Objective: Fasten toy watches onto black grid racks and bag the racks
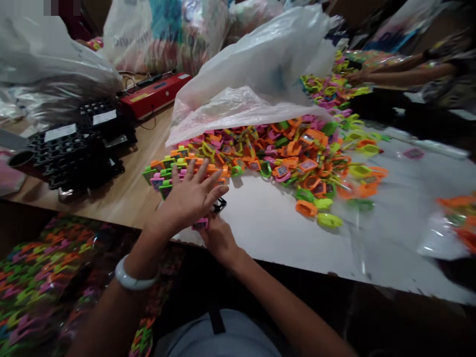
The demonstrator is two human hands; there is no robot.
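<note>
My left hand point(191, 196) lies spread over the near right end of rows of small bright plastic pieces point(158, 176) with picture labels, in green, pink, orange and yellow. These pieces stand packed in a black plastic tray point(220, 204), of which only a corner shows. My right hand point(219, 238) grips the near side of that tray, its fingers partly hidden below it and behind my left hand. A pink piece point(201, 224) sits beside its fingers. Beyond the tray, a loose heap of the same pieces point(293, 153) spills from under a clear plastic bag point(256, 64).
Stacked black trays point(59, 146) and a red machine point(158, 96) stand left on the table point(253, 218). Filled bags point(163, 34) line the back. More pieces point(48, 277) lie below the table's left edge. A co-worker's arms point(405, 72) reach into the heap at far right.
</note>
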